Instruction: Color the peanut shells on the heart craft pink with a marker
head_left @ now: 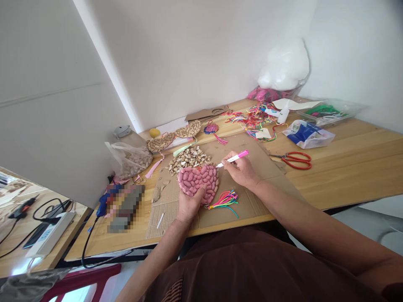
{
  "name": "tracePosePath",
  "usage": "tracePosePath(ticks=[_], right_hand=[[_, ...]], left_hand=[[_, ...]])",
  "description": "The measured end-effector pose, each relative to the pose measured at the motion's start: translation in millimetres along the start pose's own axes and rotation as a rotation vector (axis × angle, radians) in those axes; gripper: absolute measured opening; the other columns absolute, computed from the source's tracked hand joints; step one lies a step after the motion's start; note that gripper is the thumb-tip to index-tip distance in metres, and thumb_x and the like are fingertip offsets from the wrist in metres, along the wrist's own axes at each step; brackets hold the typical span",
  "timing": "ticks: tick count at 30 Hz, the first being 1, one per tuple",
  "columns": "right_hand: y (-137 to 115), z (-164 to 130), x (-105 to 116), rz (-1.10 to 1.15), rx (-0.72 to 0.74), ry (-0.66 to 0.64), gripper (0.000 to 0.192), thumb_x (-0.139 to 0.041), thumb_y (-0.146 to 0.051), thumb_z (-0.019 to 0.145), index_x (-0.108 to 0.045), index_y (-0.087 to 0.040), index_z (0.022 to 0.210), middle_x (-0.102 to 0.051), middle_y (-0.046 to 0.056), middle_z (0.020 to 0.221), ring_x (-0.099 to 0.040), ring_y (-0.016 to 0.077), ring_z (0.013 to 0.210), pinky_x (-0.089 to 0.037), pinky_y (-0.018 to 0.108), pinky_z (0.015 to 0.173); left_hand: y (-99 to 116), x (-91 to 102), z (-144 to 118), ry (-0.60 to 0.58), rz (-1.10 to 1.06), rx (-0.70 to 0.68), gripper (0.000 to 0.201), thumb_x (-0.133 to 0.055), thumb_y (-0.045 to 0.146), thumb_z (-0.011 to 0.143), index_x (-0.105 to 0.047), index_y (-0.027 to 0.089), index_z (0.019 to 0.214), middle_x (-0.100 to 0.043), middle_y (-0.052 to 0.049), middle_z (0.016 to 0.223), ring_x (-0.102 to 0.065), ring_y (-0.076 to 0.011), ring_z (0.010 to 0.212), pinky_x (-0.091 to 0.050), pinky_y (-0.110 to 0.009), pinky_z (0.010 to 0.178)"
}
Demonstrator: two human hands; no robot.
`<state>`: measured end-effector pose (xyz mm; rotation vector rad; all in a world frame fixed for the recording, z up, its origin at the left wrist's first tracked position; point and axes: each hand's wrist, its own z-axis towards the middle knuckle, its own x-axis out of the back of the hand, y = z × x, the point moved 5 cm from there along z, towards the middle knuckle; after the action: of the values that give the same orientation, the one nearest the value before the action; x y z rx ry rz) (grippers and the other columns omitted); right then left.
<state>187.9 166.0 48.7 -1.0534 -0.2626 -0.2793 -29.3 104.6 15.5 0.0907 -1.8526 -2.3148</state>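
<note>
My left hand (190, 205) grips a heart-shaped piece covered in pink-coloured peanut shells (197, 180), thumb on its face and the other fingers hidden beneath. Some shells along its right edge are still tan. A white marker with a pink end (234, 157) is pinched in my right hand (241, 171), its tip at the heart's upper right edge. From the heart's bottom point a multicoloured tassel (225, 199) spreads over the cardboard sheet (248, 205). Loose peanut shells (189, 158) lie in a pile just behind the heart.
Red-handled scissors (297, 160) lie to the right, near a blue-and-white packet (308, 134). Tangled coloured cords (255, 115) and a clear tray (330, 112) sit farther back. At left are a bag of peanuts (130, 159), a corded blue tool (105, 199) and a power strip (52, 235).
</note>
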Motion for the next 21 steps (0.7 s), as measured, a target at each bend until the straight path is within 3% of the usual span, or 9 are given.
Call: tracePosePath(ticks=[17,21], right_hand=[[0.9,-0.5,0.6,0.025,-0.033,-0.037,0.019,-0.056,-0.039,0.092,-0.057,-0.023,0.082,-0.066,0.000,0.073,-0.058,0.0166,0.064,-0.043,0.028,0.062],[2.1,-0.9,-1.4,0.038,-0.034,-0.062,0.021,-0.058,-0.040,0.091,-0.058,-0.023,0.079,-0.065,0.000,0.072,-0.058,0.0166,0.065,-0.043,0.028,0.063]], left_hand=[[2.8,-0.1,-0.2,0.004,0.006,-0.002,0.053,-0.078,0.026,0.080,-0.059,0.020,0.130,-0.071,-0.012,0.132,-0.066,-0.0311,0.127,-0.045,-0.055,0.117],[3.6,-3.1,0.0,-0.045,-0.059,-0.017,0.056,-0.077,0.027,0.082,-0.055,0.021,0.133,-0.069,-0.012,0.136,-0.065,-0.0302,0.129,-0.045,-0.054,0.118]])
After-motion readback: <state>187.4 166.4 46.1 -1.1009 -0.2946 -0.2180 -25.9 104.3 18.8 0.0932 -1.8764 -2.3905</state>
